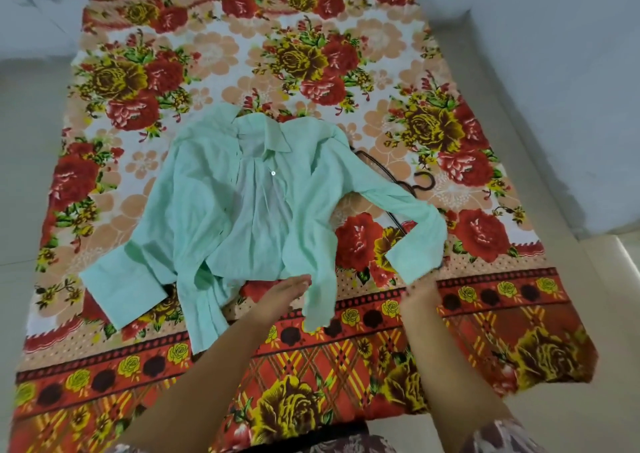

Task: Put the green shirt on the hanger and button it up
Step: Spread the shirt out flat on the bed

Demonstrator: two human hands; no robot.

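Observation:
The pale green shirt lies face up and crumpled on the floral blanket, collar at the far end, front open, one white button showing. A black hanger lies to its right, mostly hidden under the right sleeve, with the hook exposed. My left hand reaches to the shirt's near hem and pinches the front edge, which drapes over my fingers. My right hand is at the cuff of the right sleeve, its fingers hidden beneath the cloth.
The blanket covers a mattress on a pale tiled floor. A white wall runs along the right side. Patterned clothing shows at the bottom edge.

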